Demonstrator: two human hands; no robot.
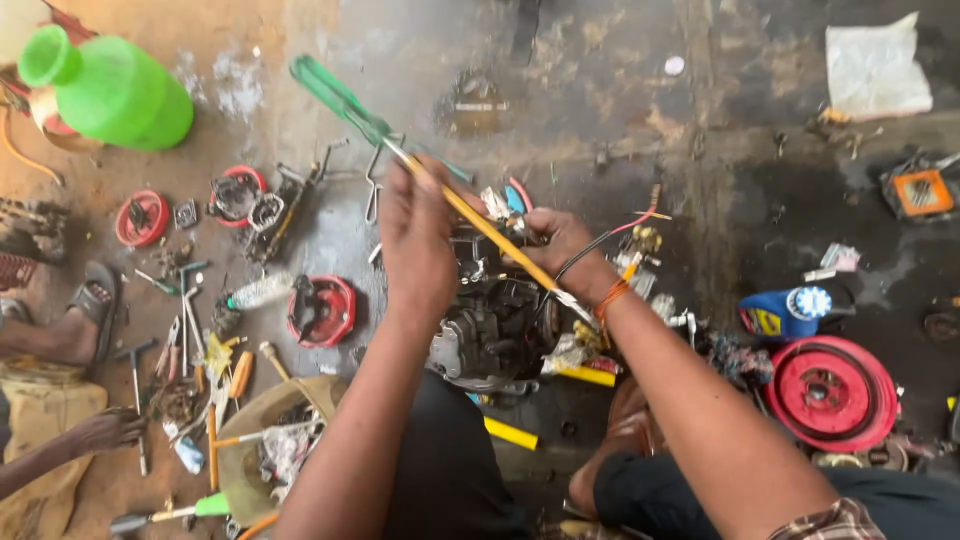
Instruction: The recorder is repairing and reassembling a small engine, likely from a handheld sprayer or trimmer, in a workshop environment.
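left hand [418, 245] shows its back, fingers hidden, closed round a yellow-shaft screwdriver [480, 225]. its long axis runs diag: green handle up-left past left hand, tip down-right by right wrist. right hand [565, 250] grips small parts, hard to make out, atop dark engine block [495, 330] below both hands, partly covered by forearms.

L hand [418, 240] grips yellow rod [480, 222] w/ green handle [335, 95], slanting down-right over dark engine [495, 330]. R hand [562, 245] on engine top, by wires [610, 235]. Floor: green jug [110, 90] top L, red wheel [830, 392] lower R, red caps [322, 310], tools [190, 350] at L. Another person's hand [105, 432] far L.
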